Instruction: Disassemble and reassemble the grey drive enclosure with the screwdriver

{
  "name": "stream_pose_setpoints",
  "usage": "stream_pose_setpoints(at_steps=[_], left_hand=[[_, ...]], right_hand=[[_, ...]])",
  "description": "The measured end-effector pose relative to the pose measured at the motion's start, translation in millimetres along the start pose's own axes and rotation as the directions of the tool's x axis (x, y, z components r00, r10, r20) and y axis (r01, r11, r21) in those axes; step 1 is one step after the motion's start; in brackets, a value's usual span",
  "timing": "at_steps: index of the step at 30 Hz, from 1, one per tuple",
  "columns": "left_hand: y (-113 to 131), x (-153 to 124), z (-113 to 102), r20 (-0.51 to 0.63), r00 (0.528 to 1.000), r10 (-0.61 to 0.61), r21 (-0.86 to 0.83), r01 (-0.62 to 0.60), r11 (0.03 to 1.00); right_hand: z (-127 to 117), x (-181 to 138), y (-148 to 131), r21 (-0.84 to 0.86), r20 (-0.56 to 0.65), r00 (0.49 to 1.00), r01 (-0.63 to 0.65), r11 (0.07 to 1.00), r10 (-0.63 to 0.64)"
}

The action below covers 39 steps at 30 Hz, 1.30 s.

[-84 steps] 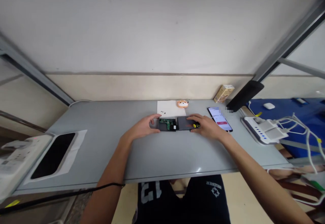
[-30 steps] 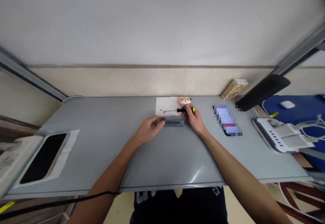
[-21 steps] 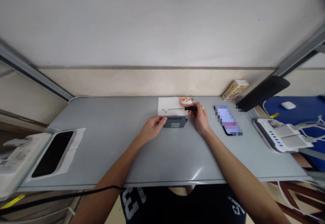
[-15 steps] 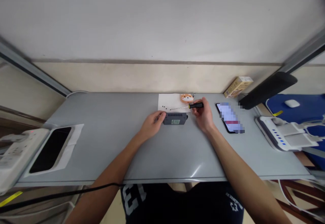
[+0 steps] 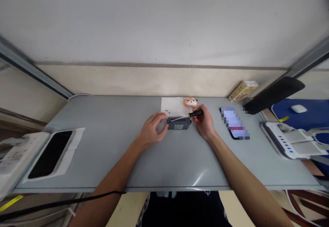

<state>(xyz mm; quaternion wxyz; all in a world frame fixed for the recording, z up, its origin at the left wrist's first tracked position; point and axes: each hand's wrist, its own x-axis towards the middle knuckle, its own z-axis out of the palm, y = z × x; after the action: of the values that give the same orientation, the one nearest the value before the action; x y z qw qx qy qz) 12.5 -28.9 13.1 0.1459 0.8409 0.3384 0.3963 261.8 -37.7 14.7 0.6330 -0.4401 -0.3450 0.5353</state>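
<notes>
A dark grey metal case (image 5: 179,124) with a small green label lies flat on the grey table (image 5: 102,151). My left hand (image 5: 153,128) grips its left end, fingers curled over the top. My right hand (image 5: 203,122) holds a screwdriver (image 5: 195,114) with a black and yellow handle, and its thin shaft slants down across the top of the case. Behind the case lies a white paper sheet (image 5: 172,106) with several tiny black screws (image 5: 167,111) on it. An orange toy animal head (image 5: 190,102) sits at the paper's far edge.
A phone with a blurred screen (image 5: 234,123) lies right of my right hand. A cardboard box (image 5: 243,91) stands by the wall. A black phone (image 5: 50,154) lies on white paper at the left, beside a power strip (image 5: 14,155). A charger (image 5: 289,141) sits on the right.
The screwdriver has swung down from above the paper, and its shaft now lies over the case. My left hand has shifted its grip on the case's left end.
</notes>
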Motion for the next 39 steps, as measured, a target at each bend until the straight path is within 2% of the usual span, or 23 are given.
stream_pose_setpoints(at_steps=[5, 11, 16, 20, 28, 35, 39], left_hand=[[1, 0, 1, -0.028, 0.998, 0.062, 0.0, -0.062, 0.998], [0, 0, 3, 0.0, 0.999, 0.032, 0.002, -0.032, 0.999], [0, 2, 2, -0.008, 1.0, 0.023, -0.003, -0.023, 1.0], [3, 3, 1, 0.011, 1.0, 0.028, 0.005, -0.028, 1.0], [2, 3, 2, -0.006, 0.999, 0.051, 0.019, -0.051, 0.999], [2, 2, -5, 0.015, 1.0, 0.003, 0.029, -0.004, 1.0], [0, 0, -5, 0.002, 0.999, 0.04, 0.04, -0.04, 0.998]], right_hand=[[1, -1, 1, -0.031, 0.031, 1.0, -0.002, 1.0, 0.003], [2, 0, 2, -0.044, 0.005, 1.0, 0.002, 0.999, -0.002], [0, 4, 6, 0.008, -0.031, 0.999, -0.018, 1.0, 0.018], [-1, 6, 12, -0.112, -0.095, 0.995, 0.013, 0.994, -0.023], [5, 0, 13, -0.281, -0.009, 0.998, 0.051, 0.958, -0.056], [7, 0, 16, -0.32, 0.046, 0.996, 0.091, 0.943, -0.081], [6, 1, 16, -0.266, 0.008, 0.995, 0.099, 0.959, -0.1]])
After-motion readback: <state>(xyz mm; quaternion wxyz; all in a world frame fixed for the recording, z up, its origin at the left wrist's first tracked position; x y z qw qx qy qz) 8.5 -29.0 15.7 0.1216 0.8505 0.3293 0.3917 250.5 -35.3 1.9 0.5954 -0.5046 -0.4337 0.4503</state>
